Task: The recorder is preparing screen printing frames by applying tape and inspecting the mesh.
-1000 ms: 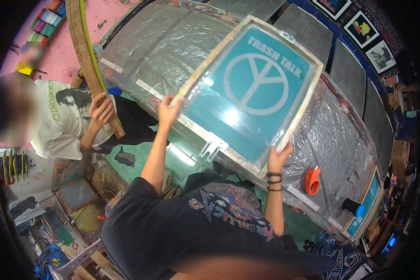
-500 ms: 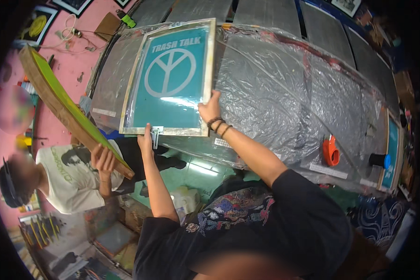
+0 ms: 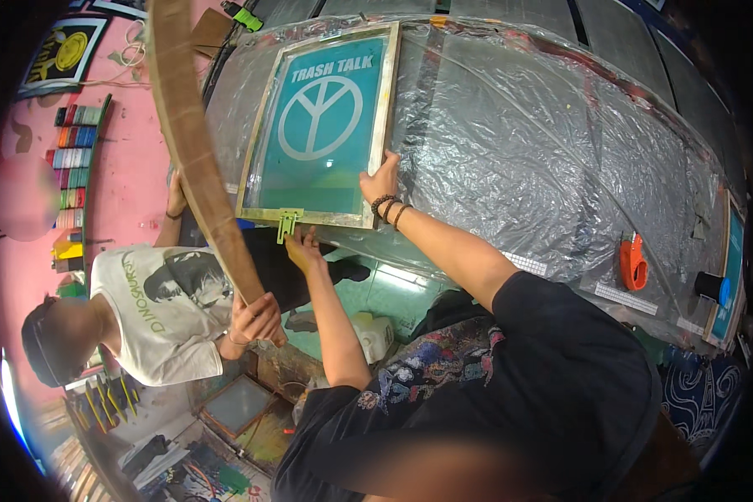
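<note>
A screen-printing frame [image 3: 391, 75] with a teal mesh and a pale peace-sign design is over the plastic-covered table, its near edge towards me. My right hand [image 3: 381, 179] is closed around the frame's right side near the lower corner. A small metal bracket [image 3: 288, 224], tinted yellow-green, sits on the frame's near edge. Just below and beside that bracket is my left hand [image 3: 304, 246], palm up with its fingers apart. Whether its fingertips touch the bracket is hard to tell.
At my left, a person in a white shirt [image 3: 163, 309] holds a long wooden-edged board [image 3: 192, 125] upright close to the frame. On the table's right lie an orange tape dispenser [image 3: 633, 263], a black cup with blue rim [image 3: 711, 289] and another teal screen [image 3: 728, 280].
The board swung rightward and turned edge-on, its green face no longer showing. The frame shifted slightly right in view. My left hand moved off the frame's near edge to the bracket's right.
</note>
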